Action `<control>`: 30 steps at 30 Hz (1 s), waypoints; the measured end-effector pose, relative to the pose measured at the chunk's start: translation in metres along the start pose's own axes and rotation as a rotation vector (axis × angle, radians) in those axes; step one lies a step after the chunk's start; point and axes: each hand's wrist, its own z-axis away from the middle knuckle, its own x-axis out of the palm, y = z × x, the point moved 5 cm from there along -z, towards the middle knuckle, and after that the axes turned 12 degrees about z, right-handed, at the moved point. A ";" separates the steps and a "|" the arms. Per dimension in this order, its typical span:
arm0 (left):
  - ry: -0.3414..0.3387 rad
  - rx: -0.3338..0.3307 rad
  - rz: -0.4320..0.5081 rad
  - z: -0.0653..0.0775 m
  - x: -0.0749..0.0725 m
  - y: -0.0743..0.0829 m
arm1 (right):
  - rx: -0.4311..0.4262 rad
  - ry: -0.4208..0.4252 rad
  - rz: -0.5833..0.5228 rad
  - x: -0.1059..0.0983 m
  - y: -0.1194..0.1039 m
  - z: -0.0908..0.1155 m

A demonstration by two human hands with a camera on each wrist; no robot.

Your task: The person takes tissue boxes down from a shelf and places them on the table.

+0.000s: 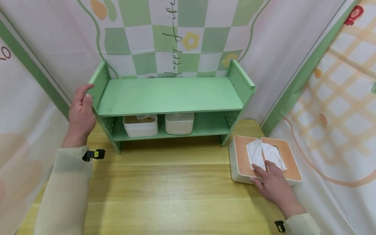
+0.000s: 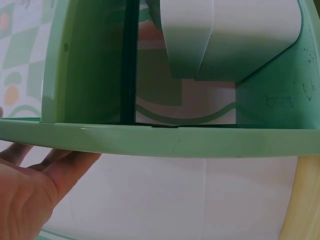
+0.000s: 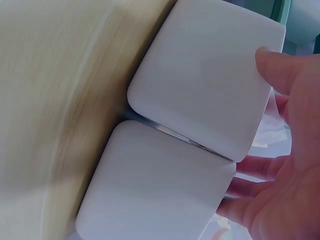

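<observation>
A green two-tier shelf (image 1: 170,94) stands against the fabric backdrop. My left hand (image 1: 81,112) grips the front edge of its left side panel, with fingers along the outer face in the left wrist view and one fingertip over the edge. At the right, two white tissue boxes (image 1: 243,156) with orange-brown tops stand side by side, a white tissue (image 1: 256,153) poking out of the left one. My right hand (image 1: 274,184) rests over their front rim, fingers spread on top. In the right wrist view its thumb (image 3: 280,70) lies against one box's front face.
On the lower tier sit a white tissue box (image 1: 142,129) and a lidded white box (image 1: 180,125). The wooden tabletop (image 1: 170,192) runs in front of and under the shelf. Patterned curtains (image 1: 332,130) close in both sides.
</observation>
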 end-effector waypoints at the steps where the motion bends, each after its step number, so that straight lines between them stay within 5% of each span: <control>1: 0.001 0.004 -0.001 0.000 0.000 0.000 | -0.003 0.004 -0.003 0.000 0.000 0.000; 13: -0.005 -0.037 0.016 -0.002 0.000 -0.004 | 0.018 0.030 -0.040 -0.001 0.000 0.003; 21: -0.013 -0.063 0.053 0.000 0.001 -0.006 | 0.060 0.059 0.035 -0.007 0.001 0.000; 25: -0.019 -0.071 0.044 0.000 0.002 -0.006 | 0.032 0.165 0.046 -0.020 -0.005 -0.005; 30: -0.017 -0.065 0.013 -0.002 0.000 -0.005 | -0.023 0.406 -0.004 -0.043 -0.027 -0.020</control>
